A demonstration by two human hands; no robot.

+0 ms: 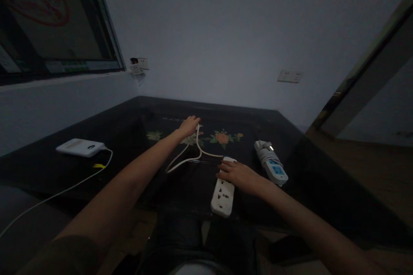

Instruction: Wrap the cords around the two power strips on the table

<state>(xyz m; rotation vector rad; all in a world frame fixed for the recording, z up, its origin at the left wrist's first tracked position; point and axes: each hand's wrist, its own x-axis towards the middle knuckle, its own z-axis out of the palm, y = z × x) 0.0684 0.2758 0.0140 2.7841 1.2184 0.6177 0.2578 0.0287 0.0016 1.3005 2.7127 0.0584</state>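
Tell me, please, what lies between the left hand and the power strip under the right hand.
The head view shows a white cord curving across the dark tabletop between the left hand and that power strip.

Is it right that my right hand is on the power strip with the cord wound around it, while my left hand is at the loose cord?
No: the head view shows your right hand on the power strip with the loose cord.

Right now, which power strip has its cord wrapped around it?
Blue-socketed strip, right of the right hand; the other strip has its cord unwound.
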